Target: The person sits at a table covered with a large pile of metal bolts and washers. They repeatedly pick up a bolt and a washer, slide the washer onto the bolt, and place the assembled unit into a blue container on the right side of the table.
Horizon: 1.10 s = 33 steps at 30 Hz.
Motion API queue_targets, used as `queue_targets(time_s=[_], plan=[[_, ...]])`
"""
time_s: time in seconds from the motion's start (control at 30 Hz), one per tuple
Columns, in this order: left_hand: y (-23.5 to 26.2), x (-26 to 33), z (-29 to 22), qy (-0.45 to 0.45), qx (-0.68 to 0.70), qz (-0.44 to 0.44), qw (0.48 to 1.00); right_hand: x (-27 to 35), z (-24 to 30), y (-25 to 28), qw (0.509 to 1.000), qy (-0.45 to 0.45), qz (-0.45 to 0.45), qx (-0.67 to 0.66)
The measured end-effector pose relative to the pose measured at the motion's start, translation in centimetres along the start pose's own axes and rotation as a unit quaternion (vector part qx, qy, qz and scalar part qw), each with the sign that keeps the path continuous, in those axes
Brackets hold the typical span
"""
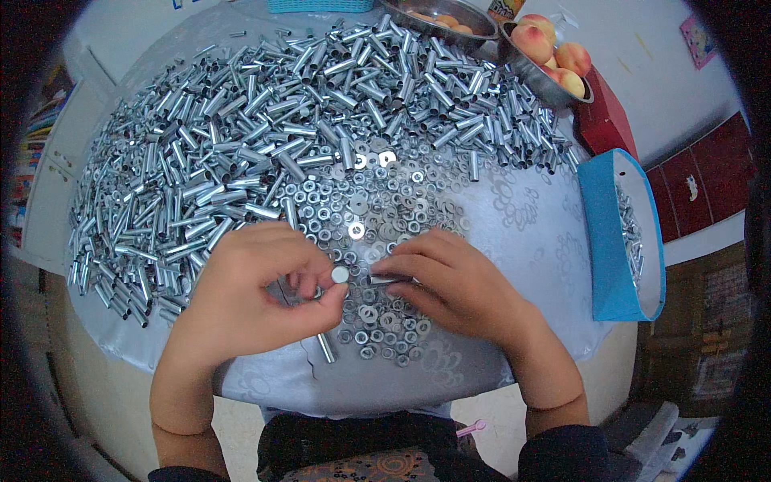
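My left hand point(261, 293) pinches a small metal piece with a round, flat silver end point(340, 274) between thumb and forefinger; the rest of it is hidden. Close beside it, my right hand point(454, 285) has its fingers curled around a short shiny metal tube point(382, 279). Beneath and between the hands lie many loose nuts and flat washers point(389, 321). A single metal tube point(325, 348) rests below my left hand, next to a thin dark thread point(310, 359).
A large heap of metal tubes point(265, 112) covers the table's far and left parts. At right stands a blue box point(602, 241) with small metal parts inside. Behind are a bowl of peaches point(546, 84), a bowl of eggs point(450, 36), a red box point(604, 116) and a turquoise basket point(321, 5).
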<state>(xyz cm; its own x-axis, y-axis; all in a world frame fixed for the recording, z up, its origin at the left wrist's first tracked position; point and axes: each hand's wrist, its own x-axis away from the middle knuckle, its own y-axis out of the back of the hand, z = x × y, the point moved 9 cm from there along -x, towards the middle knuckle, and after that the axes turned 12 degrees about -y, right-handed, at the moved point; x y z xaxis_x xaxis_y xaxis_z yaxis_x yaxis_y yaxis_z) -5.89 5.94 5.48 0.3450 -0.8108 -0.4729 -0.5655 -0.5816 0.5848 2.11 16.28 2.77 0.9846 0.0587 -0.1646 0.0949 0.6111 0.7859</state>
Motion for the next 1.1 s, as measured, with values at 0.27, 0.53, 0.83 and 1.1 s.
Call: queue_targets(time_s=[0.27,0.53,0.83,1.1], plan=[[-0.7,-0.2,1.3,-0.029,-0.075,-0.022,0.997,0.1,0.3,-0.8,0.999,-0.04,0.024,0.01],[-1.5,-0.3,1.2,-0.065,-0.152,-0.011,0.986,-0.2,-1.3,1.5,0.993,-0.098,-0.059,0.027],[-3.9,-0.7,1.2,-0.114,-0.2,0.02,0.973,-0.6,-3.8,0.7,0.981,-0.154,-0.083,0.081],[-4.5,-0.4,1.9,-0.08,-0.175,0.021,0.981,-0.3,-2.1,0.5,0.988,-0.108,-0.092,0.054]])
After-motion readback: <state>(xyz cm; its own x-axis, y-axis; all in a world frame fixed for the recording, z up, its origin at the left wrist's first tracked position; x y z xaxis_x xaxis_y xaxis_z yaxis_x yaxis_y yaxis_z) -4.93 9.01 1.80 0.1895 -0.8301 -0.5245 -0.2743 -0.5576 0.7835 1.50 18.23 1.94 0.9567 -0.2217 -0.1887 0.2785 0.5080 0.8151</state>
